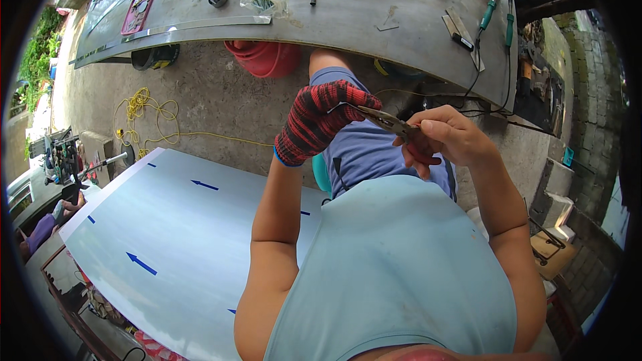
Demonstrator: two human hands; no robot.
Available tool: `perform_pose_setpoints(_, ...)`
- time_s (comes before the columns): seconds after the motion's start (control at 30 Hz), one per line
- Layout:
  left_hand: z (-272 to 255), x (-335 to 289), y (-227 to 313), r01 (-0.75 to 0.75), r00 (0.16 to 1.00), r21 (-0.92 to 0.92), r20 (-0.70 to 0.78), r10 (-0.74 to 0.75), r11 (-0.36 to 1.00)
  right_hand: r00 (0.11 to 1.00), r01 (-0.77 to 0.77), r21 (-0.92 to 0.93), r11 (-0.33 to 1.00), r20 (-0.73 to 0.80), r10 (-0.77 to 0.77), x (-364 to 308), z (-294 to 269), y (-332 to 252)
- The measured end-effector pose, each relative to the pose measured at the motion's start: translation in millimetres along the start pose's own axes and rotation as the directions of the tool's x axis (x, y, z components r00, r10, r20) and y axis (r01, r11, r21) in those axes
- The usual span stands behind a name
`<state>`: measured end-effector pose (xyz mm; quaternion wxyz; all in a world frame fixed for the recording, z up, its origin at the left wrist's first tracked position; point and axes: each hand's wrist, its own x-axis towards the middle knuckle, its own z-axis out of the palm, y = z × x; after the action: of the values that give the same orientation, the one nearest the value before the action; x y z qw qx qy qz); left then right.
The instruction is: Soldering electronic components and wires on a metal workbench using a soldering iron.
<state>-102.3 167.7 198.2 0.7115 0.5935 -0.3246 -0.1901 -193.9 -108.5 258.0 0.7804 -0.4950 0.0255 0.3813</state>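
A: Where are the pliers (386, 120)?
B: Between the two hands, nose pointing toward the left hand (322, 120) and the red grips (424, 152) running back under the right hand (443, 132).

A: How are the hands set?
B: The right one is bare, its thumb and fingers pinching the pliers around the joint and the start of the grips. The left wears a knit glove (299, 135); its fingers are curled together right at the nose and seem to pinch a thin pale strip (340, 105). Whether the jaws bite on that strip, I can't tell.

A: How would the pliers handle?
B: Stiff and hard to damage, I'd judge, with enough metal in the head to feel nose-heavy. The grips look smooth, so a sweaty palm might slip.

A: Best hold?
B: Well back on the grips, behind the joint, with the palm clear of the pivot. The strip looks light and probably has sharp edges, so the gloved fingers suit it.

A: And their looks?
B: Dull grey-brown metal ahead of the right fingertips, somewhat worn, tapering toward the glove; glossy-looking red below the right thumb. The glove is striped red and black, with a blue cuff at the wrist.
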Motion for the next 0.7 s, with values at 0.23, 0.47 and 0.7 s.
perform_pose_setpoints(0.23, -0.3, -3.4, -8.6, 0.009, 1.0, -0.093, -0.017, -0.011, 0.996, 1.0, 0.007, 0.007, 1.0, 0.019, -0.007, -1.1, -2.5, 2.0)
perform_pose_setpoints(0.47, 2.9, -2.6, -8.2, -0.016, 0.999, -0.086, -0.03, 0.013, 0.996, 1.0, 0.002, -0.017, 1.0, -0.007, -0.002, -4.6, -2.8, 0.6)
perform_pose_setpoints(0.7, 9.1, 0.8, -5.9, -0.085, 0.993, -0.035, -0.084, 0.082, 0.996, 0.997, -0.006, 0.001, 1.0, -0.071, 0.006, -3.9, 3.4, 2.3)
